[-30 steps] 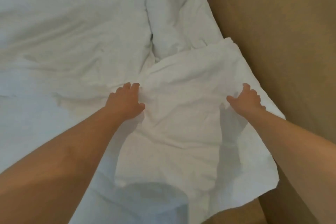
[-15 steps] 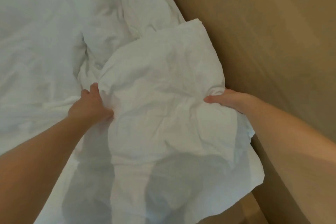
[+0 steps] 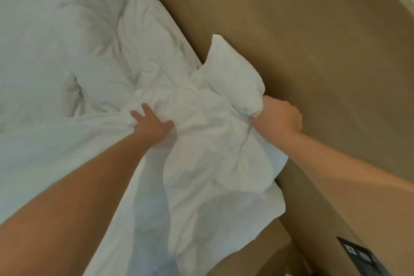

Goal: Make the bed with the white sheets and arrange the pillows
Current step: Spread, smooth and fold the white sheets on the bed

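Observation:
A white pillow (image 3: pixel 215 132) in a creased case lies at the bed's right edge against the tan headboard (image 3: pixel 302 40). My left hand (image 3: pixel 153 124) grips its left side, fingers sunk into the fabric. My right hand (image 3: pixel 277 116) is fisted on its right edge near the upper corner, bunching the cloth. One pillow corner sticks up against the headboard. A second white pillow (image 3: pixel 143 36) lies behind it along the headboard. Rumpled white sheets (image 3: pixel 44 74) cover the bed to the left.
The tan padded headboard runs diagonally from top centre to the lower right. A dark switch panel (image 3: pixel 358 255) sits on it at the lower right. A tan surface (image 3: pixel 257 251) shows below the pillow's loose case end.
Both hands have closed on the pillow and pushed it up and right against the headboard. It is more bunched now, and the view has swung to the right.

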